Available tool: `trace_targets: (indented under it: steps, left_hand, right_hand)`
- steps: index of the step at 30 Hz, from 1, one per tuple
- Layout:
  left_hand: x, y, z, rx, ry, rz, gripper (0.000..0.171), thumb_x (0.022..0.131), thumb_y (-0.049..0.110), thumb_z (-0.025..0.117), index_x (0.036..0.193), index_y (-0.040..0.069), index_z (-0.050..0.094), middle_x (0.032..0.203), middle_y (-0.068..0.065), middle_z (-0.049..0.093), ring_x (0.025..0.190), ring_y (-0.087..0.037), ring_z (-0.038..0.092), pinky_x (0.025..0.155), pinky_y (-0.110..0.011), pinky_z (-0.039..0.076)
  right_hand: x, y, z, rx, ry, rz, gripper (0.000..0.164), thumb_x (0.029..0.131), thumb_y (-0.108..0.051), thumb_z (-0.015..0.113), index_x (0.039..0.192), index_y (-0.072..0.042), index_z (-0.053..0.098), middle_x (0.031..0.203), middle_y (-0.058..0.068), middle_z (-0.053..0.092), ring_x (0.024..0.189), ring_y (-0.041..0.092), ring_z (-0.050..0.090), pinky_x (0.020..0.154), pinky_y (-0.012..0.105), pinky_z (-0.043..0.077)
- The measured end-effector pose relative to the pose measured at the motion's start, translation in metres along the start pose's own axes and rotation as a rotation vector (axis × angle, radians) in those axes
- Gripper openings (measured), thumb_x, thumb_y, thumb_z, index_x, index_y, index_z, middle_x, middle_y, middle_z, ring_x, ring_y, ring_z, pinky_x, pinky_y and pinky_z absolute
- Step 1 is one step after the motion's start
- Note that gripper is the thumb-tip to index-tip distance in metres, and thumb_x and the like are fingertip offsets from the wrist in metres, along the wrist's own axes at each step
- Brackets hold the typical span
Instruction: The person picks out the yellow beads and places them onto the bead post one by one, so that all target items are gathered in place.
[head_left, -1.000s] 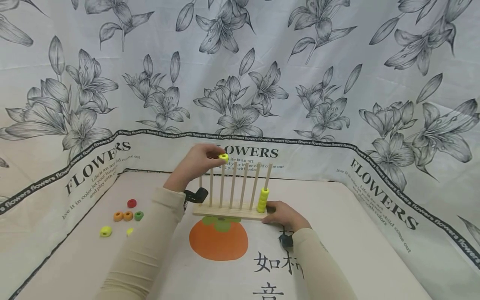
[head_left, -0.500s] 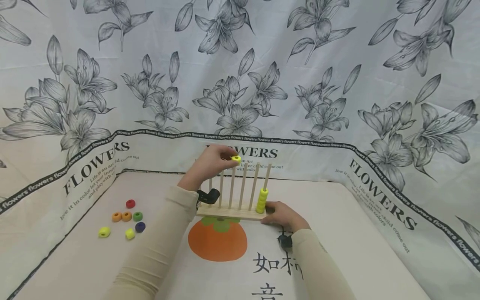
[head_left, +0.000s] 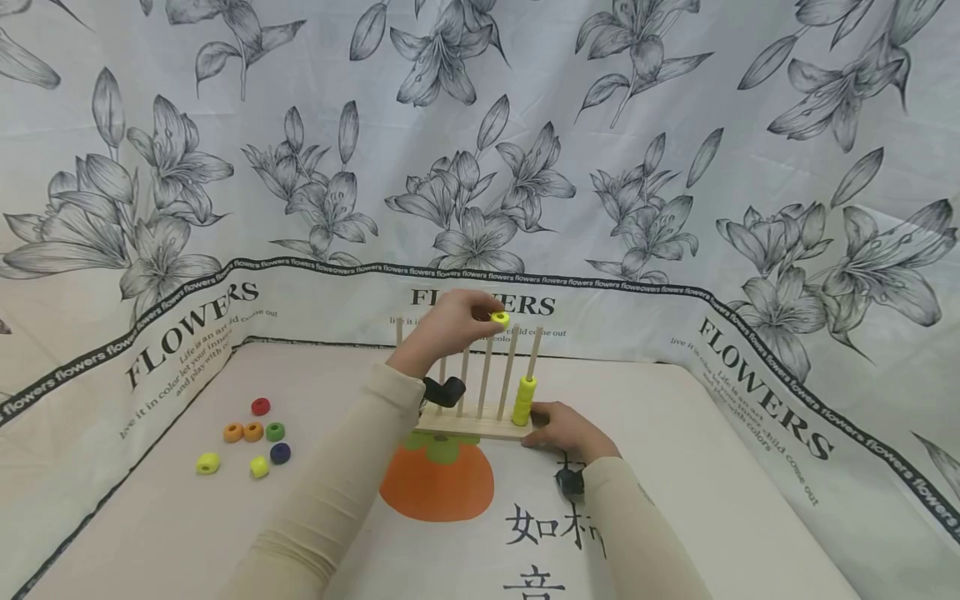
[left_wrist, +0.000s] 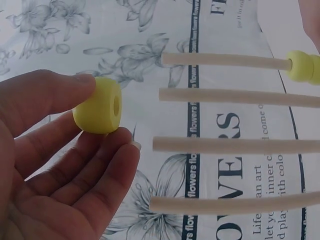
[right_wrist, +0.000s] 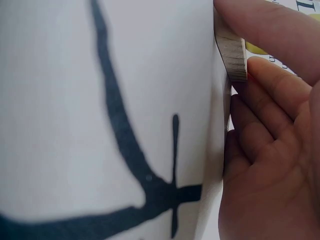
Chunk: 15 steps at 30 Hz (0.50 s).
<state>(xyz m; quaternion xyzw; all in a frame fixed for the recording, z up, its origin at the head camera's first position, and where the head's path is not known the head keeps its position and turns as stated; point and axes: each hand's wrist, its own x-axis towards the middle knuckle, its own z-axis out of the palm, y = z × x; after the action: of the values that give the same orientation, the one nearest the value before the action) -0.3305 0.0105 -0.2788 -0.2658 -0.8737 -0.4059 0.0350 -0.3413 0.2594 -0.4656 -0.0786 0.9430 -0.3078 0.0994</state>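
Observation:
My left hand (head_left: 453, 325) pinches a yellow bead (left_wrist: 92, 112) between thumb and fingers, its hole facing the rods. In the left wrist view the bead is apart from the rod tips, nearly level with the second rod (left_wrist: 240, 96) from the stacked end. Upright wooden rods rise from a wooden base (head_left: 472, 427), forming a counting rack. On its rightmost rod sits a stack of several yellow beads (head_left: 523, 404). My right hand (head_left: 568, 431) grips the right end of the base, thumb in front and fingers behind, as the right wrist view shows.
Loose beads lie on the table at left: a red bead (head_left: 260, 406), two orange beads (head_left: 233, 432), a green bead (head_left: 275, 432), a dark blue bead (head_left: 280, 453) and two yellow beads (head_left: 207, 463). A flower-printed curtain (head_left: 480, 208) hangs behind the rack.
My left hand has carried the yellow bead rightward above the rods, from the left part of the rack towards its right end. My right hand stays on the base.

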Motion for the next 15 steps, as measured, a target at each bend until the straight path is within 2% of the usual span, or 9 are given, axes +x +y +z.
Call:
trace_targets:
  steps: [5,11,15]
  left_hand:
    - [0.008,0.005,0.006,0.017,-0.011,0.023,0.037,0.090,0.025,0.069,0.124,0.012,0.065,0.114,-0.001,0.068,0.101,-0.013,0.064,0.082,-0.027,0.056]
    - [0.014,0.008,0.016,-0.013,-0.029,0.020,0.039,0.091,0.023,0.068,0.127,0.010,0.063,0.115,-0.002,0.068,0.102,-0.014,0.063,0.078,-0.026,0.056]
    - [0.018,0.011,0.022,0.011,-0.011,0.053,0.039,0.092,0.024,0.066,0.128,0.010,0.062,0.117,-0.002,0.067,0.103,-0.014,0.062,0.079,-0.025,0.055]
  right_hand:
    - [0.000,-0.001,-0.001,-0.003,0.001,-0.012,0.074,0.072,-0.036,0.083,0.139,-0.022,0.054,0.146,0.006,0.050,0.138,0.033,0.042,0.114,0.059,0.028]
    - [0.000,0.000,-0.001,0.003,-0.001,-0.006,0.075,0.073,-0.036,0.083,0.139,-0.021,0.054,0.146,0.006,0.050,0.137,0.033,0.042,0.114,0.058,0.029]
    - [0.000,0.001,-0.001,0.004,-0.005,0.001,0.074,0.073,-0.036,0.083,0.140,-0.021,0.054,0.146,0.006,0.050,0.137,0.033,0.042,0.113,0.058,0.030]
